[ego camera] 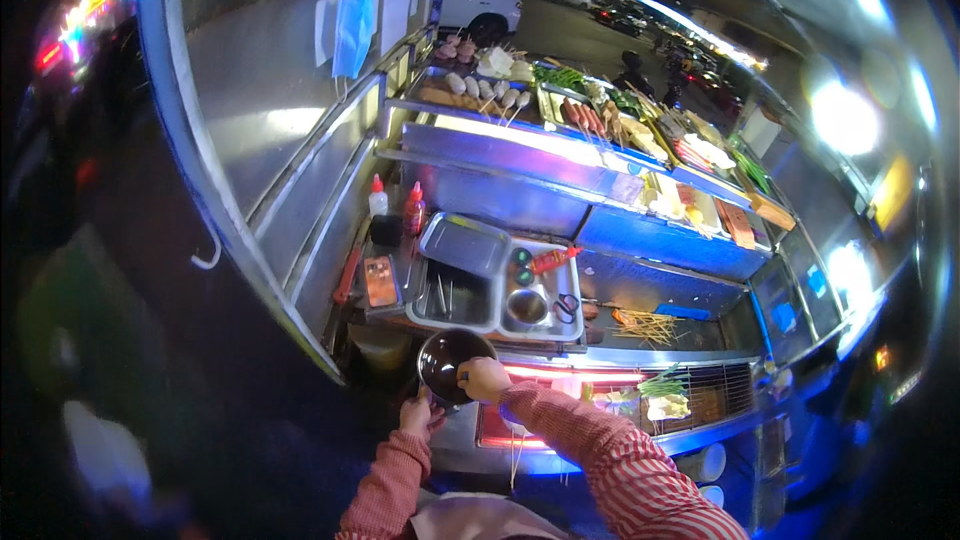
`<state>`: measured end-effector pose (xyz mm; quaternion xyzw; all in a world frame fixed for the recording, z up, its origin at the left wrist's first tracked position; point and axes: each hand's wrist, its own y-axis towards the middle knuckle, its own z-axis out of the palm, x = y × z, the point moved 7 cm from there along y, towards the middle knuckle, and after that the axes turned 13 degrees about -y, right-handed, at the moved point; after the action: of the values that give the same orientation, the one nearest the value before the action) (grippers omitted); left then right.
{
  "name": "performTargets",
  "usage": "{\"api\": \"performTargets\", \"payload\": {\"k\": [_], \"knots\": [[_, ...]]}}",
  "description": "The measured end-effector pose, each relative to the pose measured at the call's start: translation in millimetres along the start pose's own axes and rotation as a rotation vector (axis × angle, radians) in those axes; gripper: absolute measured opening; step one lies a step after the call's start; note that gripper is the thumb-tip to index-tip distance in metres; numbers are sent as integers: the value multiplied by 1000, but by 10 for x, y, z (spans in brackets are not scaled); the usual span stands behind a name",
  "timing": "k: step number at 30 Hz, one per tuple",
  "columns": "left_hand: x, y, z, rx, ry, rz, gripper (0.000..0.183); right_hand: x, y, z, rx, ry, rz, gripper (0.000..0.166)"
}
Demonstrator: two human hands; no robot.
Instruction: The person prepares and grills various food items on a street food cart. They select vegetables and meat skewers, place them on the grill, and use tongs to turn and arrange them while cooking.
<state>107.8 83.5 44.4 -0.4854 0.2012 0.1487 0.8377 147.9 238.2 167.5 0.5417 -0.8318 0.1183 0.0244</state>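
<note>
A round, dark bowl or pot point(442, 360) is tilted in front of me, just below the metal trays. My left hand point(422, 415) grips its lower rim from underneath. Over the right part of its mouth is my right hand point(484, 379), with curled fingers. A small bluish spot shows at those fingertips, but whether they hold a utensil is too small to tell. To the right lies a grill point(705, 397) with glowing red heating tubes. Green vegetable skewers point(663, 382) and a pale food piece point(668, 407) rest on its grate.
Ahead stand a metal tray point(496, 307), a tray with scissors point(568, 307) and a red squeeze bottle point(553, 260), and a phone point(381, 281). Bare wooden skewers point(646, 326) lie behind the grill. A raised shelf point(480, 136) carries skewered food. A metal post point(225, 202) borders the left.
</note>
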Motion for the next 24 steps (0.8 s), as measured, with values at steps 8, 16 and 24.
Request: {"api": "performTargets", "payload": {"k": [8,16,24], "knots": [[17,98,-106,12,0,-14,37,184,186,141,-410,331,172,16],[-17,102,-71,11,-34,32,39,-203,366,-212,-89,3,42,18],[-54,107,32,80,-117,-17,29,-266,321,-182,-9,545,295,22]]}}
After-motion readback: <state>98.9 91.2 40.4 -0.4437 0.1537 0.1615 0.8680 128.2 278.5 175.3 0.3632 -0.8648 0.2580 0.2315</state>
